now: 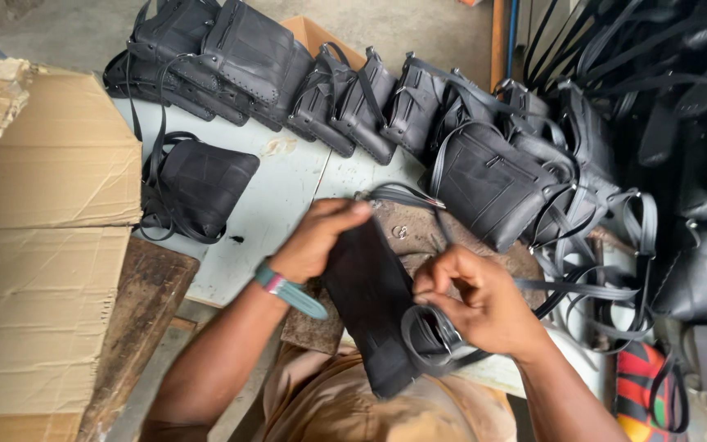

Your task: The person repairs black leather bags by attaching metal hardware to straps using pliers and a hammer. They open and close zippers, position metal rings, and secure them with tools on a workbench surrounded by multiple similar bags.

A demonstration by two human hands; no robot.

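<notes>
Black bag [374, 307] gripped by left hand [312, 241]; right hand [484, 303] pinches its strap [431, 331]

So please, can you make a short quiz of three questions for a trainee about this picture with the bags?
1. True or false: the left hand grips the top of the black bag.
2. What does the right hand pinch? A) strap B) scissors C) box
3. What lies at the left of the table?

Key: 1 true. 2 A, the black strap. 3 a cardboard box.
</notes>
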